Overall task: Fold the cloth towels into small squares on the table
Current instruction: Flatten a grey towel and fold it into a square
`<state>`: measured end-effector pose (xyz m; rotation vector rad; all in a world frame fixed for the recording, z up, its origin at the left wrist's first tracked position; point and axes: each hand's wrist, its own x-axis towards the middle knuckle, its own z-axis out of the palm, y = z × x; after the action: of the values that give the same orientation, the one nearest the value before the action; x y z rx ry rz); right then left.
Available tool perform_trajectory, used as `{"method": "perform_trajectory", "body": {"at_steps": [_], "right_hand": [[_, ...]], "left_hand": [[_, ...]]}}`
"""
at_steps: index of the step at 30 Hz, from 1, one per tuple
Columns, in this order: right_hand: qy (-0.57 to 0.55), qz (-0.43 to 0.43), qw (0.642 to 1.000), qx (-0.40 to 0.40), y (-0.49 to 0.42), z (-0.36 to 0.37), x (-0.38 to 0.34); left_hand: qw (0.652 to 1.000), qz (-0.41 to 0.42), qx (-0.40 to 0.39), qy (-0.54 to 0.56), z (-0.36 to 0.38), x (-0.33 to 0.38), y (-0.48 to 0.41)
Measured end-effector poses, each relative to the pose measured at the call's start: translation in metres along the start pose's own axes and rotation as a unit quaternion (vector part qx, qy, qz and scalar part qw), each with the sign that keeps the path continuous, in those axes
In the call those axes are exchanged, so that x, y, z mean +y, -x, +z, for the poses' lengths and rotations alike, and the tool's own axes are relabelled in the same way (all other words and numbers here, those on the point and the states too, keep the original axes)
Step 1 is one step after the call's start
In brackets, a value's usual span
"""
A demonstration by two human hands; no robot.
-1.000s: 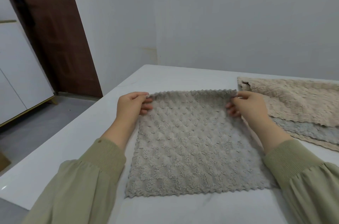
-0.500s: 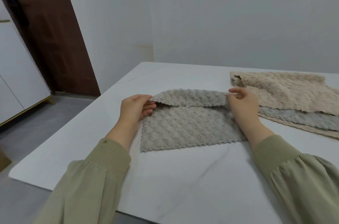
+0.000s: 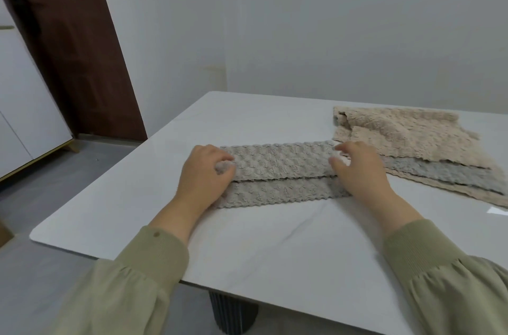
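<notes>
White marble-look tabletop, plain wall behind. On it a grey bobbly cloth towel lies doubled into a band, long axis running left to right. The left hand pinches the upper layer at the left end; the right hand covers the right end, its grip too blurred to tell. Just beyond that hand sits a loose pile of beige and grey towels.

Folded towel on table, towel pile right behind it
</notes>
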<state>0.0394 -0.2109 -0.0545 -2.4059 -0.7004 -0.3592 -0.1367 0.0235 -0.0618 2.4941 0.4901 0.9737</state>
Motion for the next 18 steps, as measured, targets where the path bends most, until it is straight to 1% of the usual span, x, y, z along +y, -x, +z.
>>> {"method": "perform_trajectory", "body": {"at_steps": [2,3,5,7,10,12,14,15,16,18], "right_hand": [[0.005,-0.08,0.995,-0.062,0.006,0.005,-0.01],[0.018,-0.119,0.989,-0.086,0.009,0.009,-0.013],[0.056,-0.162,0.98,-0.104,0.012,0.015,-0.019],[0.092,-0.175,0.977,-0.076,0.01,0.018,-0.021],[0.125,-0.181,0.975,-0.043,0.006,0.023,-0.021],[0.125,-0.186,0.974,-0.04,0.005,0.024,-0.02],[0.115,-0.183,0.976,-0.031,0.005,0.02,-0.02],[0.103,-0.178,0.978,-0.029,0.005,0.018,-0.02],[0.088,-0.174,0.98,-0.033,0.006,0.015,-0.019],[0.067,-0.17,0.981,-0.057,0.009,0.011,-0.017]], "left_hand": [[0.995,0.065,-0.076,-0.001,0.008,0.0,0.0],[0.991,0.08,-0.109,-0.006,0.011,0.0,0.0],[0.987,0.077,-0.139,-0.011,0.015,0.002,-0.001],[0.989,0.061,-0.131,-0.015,0.018,0.002,-0.002],[0.993,0.067,-0.088,-0.037,0.021,0.001,-0.005],[0.994,0.102,-0.032,-0.032,0.019,0.001,-0.006],[0.989,0.148,0.023,0.004,0.013,0.007,-0.003],[0.987,0.159,0.022,0.022,0.01,0.009,-0.001],[0.986,0.161,0.001,0.037,0.007,0.011,0.002],[0.984,0.155,-0.079,0.044,0.004,0.013,0.008]]}}
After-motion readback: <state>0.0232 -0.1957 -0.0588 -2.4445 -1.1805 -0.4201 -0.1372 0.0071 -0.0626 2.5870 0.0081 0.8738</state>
